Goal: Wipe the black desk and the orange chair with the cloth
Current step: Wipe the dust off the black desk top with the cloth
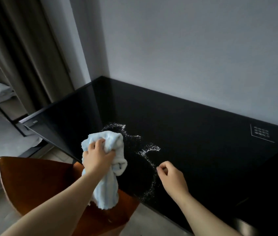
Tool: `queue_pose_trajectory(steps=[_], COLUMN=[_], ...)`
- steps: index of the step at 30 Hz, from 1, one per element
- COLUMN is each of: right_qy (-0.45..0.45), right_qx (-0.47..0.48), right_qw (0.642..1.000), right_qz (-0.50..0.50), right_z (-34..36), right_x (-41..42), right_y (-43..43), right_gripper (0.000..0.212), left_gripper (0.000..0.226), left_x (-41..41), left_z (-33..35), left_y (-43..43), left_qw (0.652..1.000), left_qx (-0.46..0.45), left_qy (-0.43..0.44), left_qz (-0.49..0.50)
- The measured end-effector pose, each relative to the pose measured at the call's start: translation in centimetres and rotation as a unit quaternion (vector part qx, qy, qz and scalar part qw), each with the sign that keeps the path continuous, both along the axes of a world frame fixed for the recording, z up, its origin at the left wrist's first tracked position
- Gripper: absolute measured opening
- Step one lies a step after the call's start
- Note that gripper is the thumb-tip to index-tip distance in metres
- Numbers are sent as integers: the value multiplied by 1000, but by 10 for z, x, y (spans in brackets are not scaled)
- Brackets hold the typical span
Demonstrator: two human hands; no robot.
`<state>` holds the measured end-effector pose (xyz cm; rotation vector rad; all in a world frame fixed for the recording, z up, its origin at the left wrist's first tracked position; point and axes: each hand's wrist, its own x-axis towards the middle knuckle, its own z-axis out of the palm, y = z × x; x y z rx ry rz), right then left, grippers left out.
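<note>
The glossy black desk (186, 126) runs along the wall from the middle to the right. White powder (149, 150) lies on it in curved streaks near the front edge. My left hand (97, 155) grips a bunched light blue cloth (112, 142) at the desk's front edge, and the cloth's tail hangs down over the orange chair (37, 183). My right hand (172, 179) rests on the desk to the right of the powder, fingers curled and holding nothing. The chair stands at the lower left, pushed against the desk.
A pale wall (194, 48) stands right behind the desk. A brown curtain (24, 53) hangs at the left beside a window. A small printed label (262, 132) sits on the desk at the far right. Grey floor (0, 147) lies left of the chair.
</note>
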<state>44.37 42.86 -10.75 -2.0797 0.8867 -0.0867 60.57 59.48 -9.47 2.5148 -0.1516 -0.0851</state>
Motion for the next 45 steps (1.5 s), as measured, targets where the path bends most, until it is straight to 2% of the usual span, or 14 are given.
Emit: queue_pose_trajectory(steps=[3,7,13,18,21,23,27,30,31,33,35,39,41,45], right_qy=[-15,-24,-6,4,27,89,187,259,276,283,282,294,298,335], right_qx=[1,4,9,-28,-101,-178,-154,-201,-217,-224,-224,-243,-249,-159], right_qw=[1000,1000,999,994,983,964,952,938,932,929,930,922,920,922], right_qz=[-2,-5,-34,-101,-154,-175,-185,-111,-91,-79,-78,-58,-53,-109], right_z=[5,10,1,-4,-7,-9,-4,-7,-8,-9,-10,-16,-17,-10], right_x=[14,36,75,103,104,100,101,99,98,97,99,95,91,114], right_y=[-4,-8,-22,-43,-54,-60,-68,-67,-66,-69,-69,-67,-68,-62], right_gripper=[14,16,19,14,12,18,39,46,47,48,48,51,51,49], left_gripper=[56,48,47,52,48,44,38,42,41,41,41,40,42,41], left_x=[39,77,141,204,217,205,134,101,102,123,159,190,170,117], left_z=[5,0,-15,-29,-31,-32,-34,-27,-23,-14,-6,-12,-22,-31], left_y=[15,26,21,2,-27,-53,-98,-99,-94,-82,-67,-43,-51,-74], left_qw=[999,999,998,995,992,985,950,913,911,924,955,987,984,945], left_qx=[12,-6,69,55,110,122,109,24,-9,-14,24,132,142,138], left_qy=[12,34,-13,66,43,22,12,57,56,-38,-103,16,35,4], left_qz=[34,8,9,47,-34,-116,-293,-402,-408,-379,-278,-92,-105,-297])
